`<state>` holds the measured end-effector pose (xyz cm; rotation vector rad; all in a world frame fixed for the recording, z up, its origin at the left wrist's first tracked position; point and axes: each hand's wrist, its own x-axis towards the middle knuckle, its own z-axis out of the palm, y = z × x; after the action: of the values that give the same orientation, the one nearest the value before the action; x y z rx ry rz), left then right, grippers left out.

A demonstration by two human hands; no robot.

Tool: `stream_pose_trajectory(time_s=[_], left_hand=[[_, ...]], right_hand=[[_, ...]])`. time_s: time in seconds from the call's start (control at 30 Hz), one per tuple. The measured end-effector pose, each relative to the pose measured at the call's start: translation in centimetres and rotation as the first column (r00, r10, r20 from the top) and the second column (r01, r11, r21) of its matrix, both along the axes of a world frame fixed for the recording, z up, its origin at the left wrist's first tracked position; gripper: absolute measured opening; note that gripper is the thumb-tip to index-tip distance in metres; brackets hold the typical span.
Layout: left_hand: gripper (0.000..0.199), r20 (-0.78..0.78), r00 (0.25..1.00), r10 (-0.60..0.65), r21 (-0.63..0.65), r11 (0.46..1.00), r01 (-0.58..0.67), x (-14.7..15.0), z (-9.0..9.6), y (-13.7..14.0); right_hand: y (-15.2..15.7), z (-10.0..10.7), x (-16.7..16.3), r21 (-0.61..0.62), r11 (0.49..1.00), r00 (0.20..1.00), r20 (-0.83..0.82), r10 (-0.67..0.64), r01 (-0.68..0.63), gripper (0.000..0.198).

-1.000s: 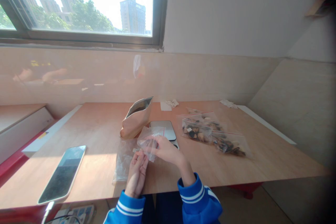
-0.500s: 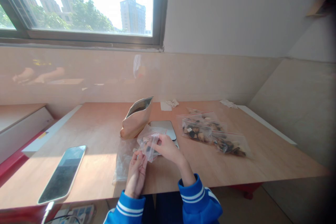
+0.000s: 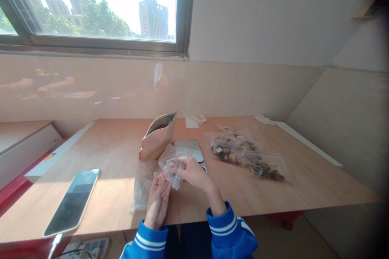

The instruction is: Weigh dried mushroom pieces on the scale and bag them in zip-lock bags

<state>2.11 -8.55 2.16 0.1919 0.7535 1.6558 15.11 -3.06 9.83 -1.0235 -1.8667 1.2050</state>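
While our left fingers [image 3: 155, 182] pinch the lower left edge of one clear bag [image 3: 172, 160], our right fingers [image 3: 187, 172] grasp its right side — whether their tips sit inside it or behind the film, we cannot tell. The bag is above the worktop [image 3: 237, 200], in front of the pouch. Such limp film, we judge, handles best with a light pinch: we should steady with the left and work gently with the right, so nothing creases or tears.

We count one open pouch [image 3: 155, 145], one pale flat device [image 3: 194, 149], one phone [image 3: 73, 200], one flat plastic piece [image 3: 141, 192] and at least three filled bags [image 3: 232, 158] — they overlap.
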Motion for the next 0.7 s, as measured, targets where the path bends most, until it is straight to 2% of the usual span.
stream_pose_trajectory(time_s=[0.17,0.27,0.4,0.47,0.57,0.7], left_hand=[[0.017,-0.046,0.999,0.011,0.033,0.999,-0.01,-0.1,0.0,0.0],[0.014,-0.039,0.998,0.058,-0.012,0.998,-0.059,-0.2,0.1,0.1],[0.021,-0.034,0.996,0.081,-0.095,0.992,-0.084,-0.2,0.0,0.4],[0.021,-0.036,0.996,0.079,-0.122,0.989,-0.083,-0.2,0.0,0.5],[0.02,-0.044,0.997,0.068,-0.145,0.987,-0.074,-0.1,0.0,0.7],[0.019,-0.021,0.998,0.063,-0.181,0.981,-0.066,-0.1,-0.1,0.8]], right_hand=[[-0.1,-0.1,0.1,0.09,0.992,0.993,-0.084,-0.079,0.086,0.017],[0.0,0.1,0.7,0.12,0.986,0.987,-0.124,-0.101,0.116,0.015],[0.7,1.2,1.9,0.182,0.972,0.979,-0.169,-0.117,0.148,0.018],[1.5,2.3,2.2,0.252,0.935,0.945,-0.276,-0.178,0.249,0.02],[3.2,4.5,1.4,0.366,0.843,0.867,-0.453,-0.209,0.395,0.022],[5.5,7.2,-1.5,0.532,0.752,0.875,-0.469,-0.122,0.39,0.014]])
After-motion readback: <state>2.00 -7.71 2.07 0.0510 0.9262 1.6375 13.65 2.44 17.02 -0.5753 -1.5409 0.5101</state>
